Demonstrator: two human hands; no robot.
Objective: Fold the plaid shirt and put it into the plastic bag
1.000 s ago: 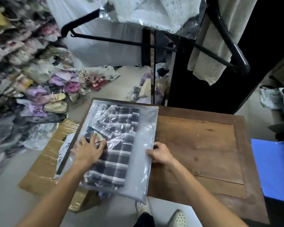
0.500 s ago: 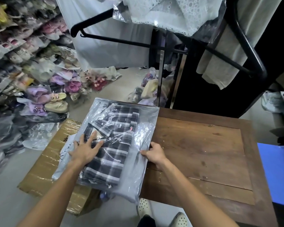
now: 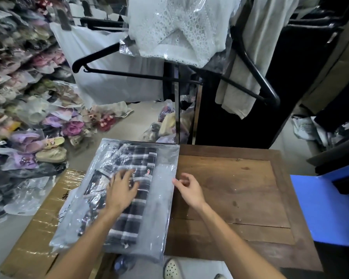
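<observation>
A dark, worn wooden table [image 3: 240, 188] with a raised rim carries the clear plastic bag [image 3: 159, 208] on its left part; the bag overhangs the left and near edges. The folded plaid shirt [image 3: 133, 218] lies inside it. On the floor [image 3: 141, 125] to the left lies a taped cardboard box [image 3: 34, 234], beside heaps of bagged shoes [image 3: 48, 146].

The left hand [image 3: 122, 187] lies flat on the bagged plaid shirt [image 3: 129, 202]; the right hand [image 3: 189, 189] touches the plastic bag [image 3: 159, 198] edge.
</observation>
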